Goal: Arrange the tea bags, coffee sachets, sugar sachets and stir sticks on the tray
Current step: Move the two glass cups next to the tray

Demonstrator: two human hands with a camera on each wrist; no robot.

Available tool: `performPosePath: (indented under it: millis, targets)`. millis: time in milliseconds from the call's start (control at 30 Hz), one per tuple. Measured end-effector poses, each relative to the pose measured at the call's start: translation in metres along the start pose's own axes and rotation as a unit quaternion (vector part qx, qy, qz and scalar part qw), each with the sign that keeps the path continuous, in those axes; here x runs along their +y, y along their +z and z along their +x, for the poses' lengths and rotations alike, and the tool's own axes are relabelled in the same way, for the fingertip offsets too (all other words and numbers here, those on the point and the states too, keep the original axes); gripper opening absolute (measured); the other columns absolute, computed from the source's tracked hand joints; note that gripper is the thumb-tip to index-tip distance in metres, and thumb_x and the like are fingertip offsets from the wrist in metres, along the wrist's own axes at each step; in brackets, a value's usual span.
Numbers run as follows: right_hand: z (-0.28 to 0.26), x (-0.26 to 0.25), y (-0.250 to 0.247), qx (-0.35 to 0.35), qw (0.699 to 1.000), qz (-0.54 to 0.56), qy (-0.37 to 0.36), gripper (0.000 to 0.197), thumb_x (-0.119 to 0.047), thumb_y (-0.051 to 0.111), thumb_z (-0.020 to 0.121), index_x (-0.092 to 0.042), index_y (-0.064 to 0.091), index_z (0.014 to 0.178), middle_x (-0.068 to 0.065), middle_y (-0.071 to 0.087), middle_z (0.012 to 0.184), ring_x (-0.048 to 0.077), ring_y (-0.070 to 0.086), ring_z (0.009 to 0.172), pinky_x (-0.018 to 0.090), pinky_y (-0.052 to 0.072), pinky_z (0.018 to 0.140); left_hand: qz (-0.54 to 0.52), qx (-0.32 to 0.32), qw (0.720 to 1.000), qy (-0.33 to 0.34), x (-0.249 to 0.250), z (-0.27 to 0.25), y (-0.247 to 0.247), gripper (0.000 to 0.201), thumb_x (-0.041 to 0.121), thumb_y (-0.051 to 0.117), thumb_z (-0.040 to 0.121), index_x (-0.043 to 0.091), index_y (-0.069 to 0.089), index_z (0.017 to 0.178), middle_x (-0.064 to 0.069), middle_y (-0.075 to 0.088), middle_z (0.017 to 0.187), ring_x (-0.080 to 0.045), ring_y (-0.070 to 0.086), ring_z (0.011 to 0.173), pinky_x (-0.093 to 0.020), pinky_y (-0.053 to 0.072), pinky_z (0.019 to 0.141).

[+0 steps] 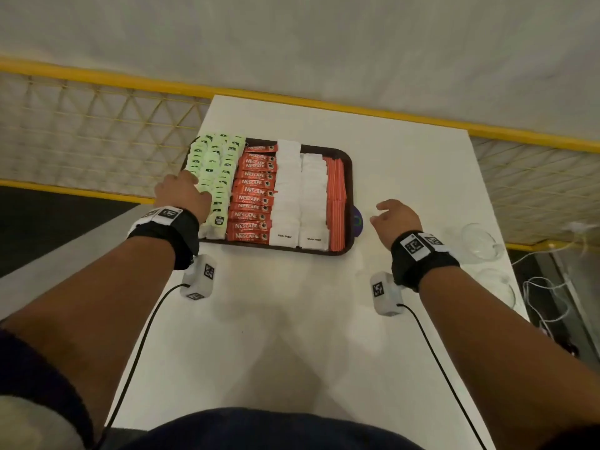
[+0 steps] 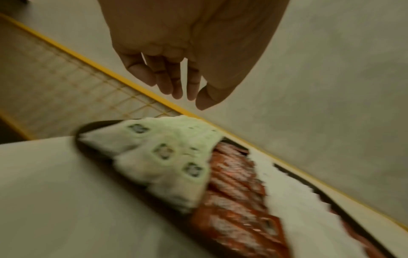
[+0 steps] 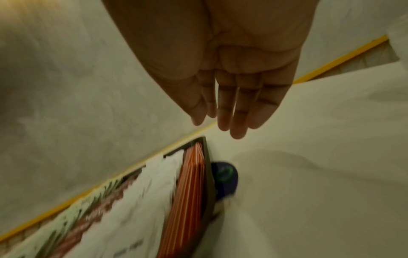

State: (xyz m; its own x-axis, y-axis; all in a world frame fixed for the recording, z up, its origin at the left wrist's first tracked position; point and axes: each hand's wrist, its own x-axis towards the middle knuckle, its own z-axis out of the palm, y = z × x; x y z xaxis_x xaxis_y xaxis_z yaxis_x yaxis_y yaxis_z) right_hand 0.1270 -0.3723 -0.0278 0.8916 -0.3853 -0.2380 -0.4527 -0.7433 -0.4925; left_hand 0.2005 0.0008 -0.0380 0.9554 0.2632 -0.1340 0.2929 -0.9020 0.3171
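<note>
A dark brown tray [image 1: 349, 164] sits on the white table, filled in columns: green tea bags [image 1: 216, 170], red coffee sachets [image 1: 255, 196], white sugar sachets [image 1: 300, 196] and orange stir sticks [image 1: 336, 203]. My left hand [image 1: 181, 193] hovers over the tray's left edge above the tea bags [image 2: 167, 153], fingers [image 2: 163, 82] loosely extended and holding nothing. My right hand [image 1: 394, 219] hangs above the table just right of the tray, fingers [image 3: 236, 111] straight and empty. The stir sticks [image 3: 187, 183] lie below it to the left.
A small blue round object [image 1: 357, 220] lies against the tray's right edge. Clear glass cups [image 1: 480, 238] stand at the table's right edge, cables beyond them. A yellow-railed mesh fence [image 1: 97, 125] runs behind the table.
</note>
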Motion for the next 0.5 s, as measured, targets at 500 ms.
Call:
performPosePath:
  millis: [500]
  targets:
    - [-0.035,0.172,-0.178,0.098,0.99,-0.097,-0.028,0.039,-0.004,0.051,0.086,-0.014,0.062,0.123,0.009,0.065,0.12,0.029,0.059,0.109,0.031,0.045,0.091,-0.189,-0.192,0.883,0.385,0.304,-0.143,0.08,0.049,0.031,0.072,0.087,0.017,0.051,0.129,-0.001,0.052,0.116,-0.016,0.054,0.097,-0.024,0.041,0.082]
